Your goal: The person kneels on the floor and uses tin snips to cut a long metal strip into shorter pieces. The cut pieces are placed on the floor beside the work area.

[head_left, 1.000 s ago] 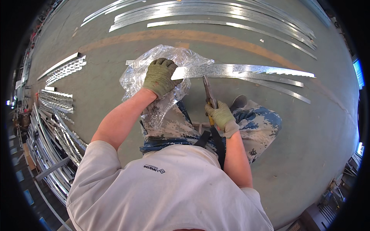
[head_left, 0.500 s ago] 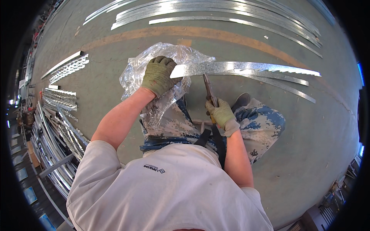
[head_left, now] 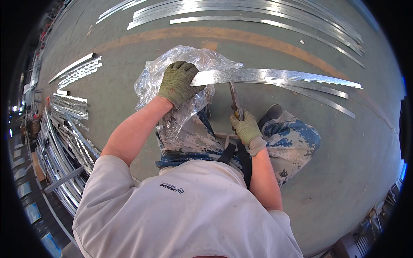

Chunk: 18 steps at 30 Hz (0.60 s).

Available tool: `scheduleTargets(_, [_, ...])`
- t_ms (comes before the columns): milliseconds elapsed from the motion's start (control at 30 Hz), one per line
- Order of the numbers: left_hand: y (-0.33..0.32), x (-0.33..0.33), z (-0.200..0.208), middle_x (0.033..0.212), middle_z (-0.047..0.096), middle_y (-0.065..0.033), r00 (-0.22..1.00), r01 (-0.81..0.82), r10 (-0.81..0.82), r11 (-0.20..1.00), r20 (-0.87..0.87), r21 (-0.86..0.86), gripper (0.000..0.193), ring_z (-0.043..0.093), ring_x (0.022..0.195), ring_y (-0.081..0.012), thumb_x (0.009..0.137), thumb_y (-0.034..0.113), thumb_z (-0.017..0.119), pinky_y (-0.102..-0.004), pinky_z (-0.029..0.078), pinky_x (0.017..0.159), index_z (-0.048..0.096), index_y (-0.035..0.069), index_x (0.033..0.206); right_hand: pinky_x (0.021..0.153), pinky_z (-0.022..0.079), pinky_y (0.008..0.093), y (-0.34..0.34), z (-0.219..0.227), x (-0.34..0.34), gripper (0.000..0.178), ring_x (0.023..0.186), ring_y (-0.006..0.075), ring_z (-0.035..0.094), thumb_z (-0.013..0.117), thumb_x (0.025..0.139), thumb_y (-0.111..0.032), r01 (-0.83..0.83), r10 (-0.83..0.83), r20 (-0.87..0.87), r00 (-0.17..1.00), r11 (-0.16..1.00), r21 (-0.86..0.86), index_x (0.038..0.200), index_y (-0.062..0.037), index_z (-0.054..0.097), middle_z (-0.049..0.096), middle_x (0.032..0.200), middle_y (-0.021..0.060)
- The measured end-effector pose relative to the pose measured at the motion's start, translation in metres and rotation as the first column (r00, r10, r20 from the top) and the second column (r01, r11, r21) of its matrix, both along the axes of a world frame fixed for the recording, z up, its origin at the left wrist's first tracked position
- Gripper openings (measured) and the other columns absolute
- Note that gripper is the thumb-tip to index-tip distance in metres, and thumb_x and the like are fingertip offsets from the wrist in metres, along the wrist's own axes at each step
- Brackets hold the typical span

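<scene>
My left hand (head_left: 180,82), in a green knitted glove, is closed on the near end of a shiny metal strip (head_left: 241,76). The strip reaches out to the right, with a row of notches along its far part. Crumpled clear plastic film (head_left: 148,84) spreads under and around this hand. In my gloved right hand (head_left: 248,129) is a pair of tin snips (head_left: 235,95), its fingers wrapped round the handles. The snips' tip meets the strip's lower edge, a little right of my left hand; whether the blades bite into it cannot be made out.
Two narrower metal strips (head_left: 320,101) fan out beneath the notched one. Long flat metal strips (head_left: 241,7) lie across the floor at the far side. Toothed metal pieces (head_left: 79,74) and a heap of bent profiles (head_left: 58,159) lie at the left. My bent leg (head_left: 297,137) is beside my right hand.
My right hand's fingers have drawn tighter round the snips' handles, and the yellow handle end below the hand no longer shows. My left hand and the strip stay nearly the same.
</scene>
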<state>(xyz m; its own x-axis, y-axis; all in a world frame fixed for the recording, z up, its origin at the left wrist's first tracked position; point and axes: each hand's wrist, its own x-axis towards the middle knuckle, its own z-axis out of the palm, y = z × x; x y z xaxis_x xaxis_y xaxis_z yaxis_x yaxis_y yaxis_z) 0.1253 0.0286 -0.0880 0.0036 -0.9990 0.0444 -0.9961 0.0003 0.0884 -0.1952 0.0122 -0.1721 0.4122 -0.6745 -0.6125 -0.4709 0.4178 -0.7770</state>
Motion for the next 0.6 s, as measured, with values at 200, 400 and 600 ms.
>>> scheduleTargets(200, [0.000, 0.000, -0.001, 0.143, 0.076, -0.0124, 1.000, 0.002, -0.002, 1.000, -0.002, -0.016, 0.065, 0.065, 0.140, -0.0366, 0.088, 0.053, 0.091, -0.0527, 0.048, 0.124, 0.082, 0.008, 0.134, 0.074, 0.057, 0.0410, -0.003, 0.003, -0.001, 0.035, 0.076, 0.0214, 0.068, 0.078, 0.108, -0.029, -0.011, 0.011, 0.019, 1.000, 1.000, 0.017, 0.128, -0.0017, 0.075, 0.075, 0.090, 0.0124])
scheduleTargets(400, [0.000, 0.001, -0.003, 0.142, 0.076, -0.0122, 1.000, 0.007, -0.007, 1.000, -0.004, -0.030, 0.066, 0.066, 0.140, -0.0364, 0.086, 0.052, 0.092, -0.0522, 0.048, 0.124, 0.082, 0.008, 0.134, 0.067, 0.054, 0.0385, -0.005, 0.015, 0.000, 0.027, 0.069, 0.0173, 0.065, 0.078, 0.109, -0.025, 0.010, -0.013, 0.027, 1.000, 0.995, 0.101, 0.124, -0.0034, 0.074, 0.071, 0.086, 0.0076])
scheduleTargets(600, [0.000, 0.000, -0.003, 0.142, 0.076, -0.0088, 1.000, 0.000, 0.000, 1.000, 0.013, -0.022, 0.059, 0.065, 0.141, -0.0342, 0.091, 0.052, 0.087, -0.0522, 0.047, 0.124, 0.082, 0.012, 0.134, 0.067, 0.055, 0.0379, -0.003, 0.013, 0.000, 0.028, 0.071, 0.0167, 0.067, 0.078, 0.109, -0.026, 0.014, -0.020, 0.059, 0.998, 0.994, 0.108, 0.125, -0.0035, 0.074, 0.072, 0.086, 0.0061])
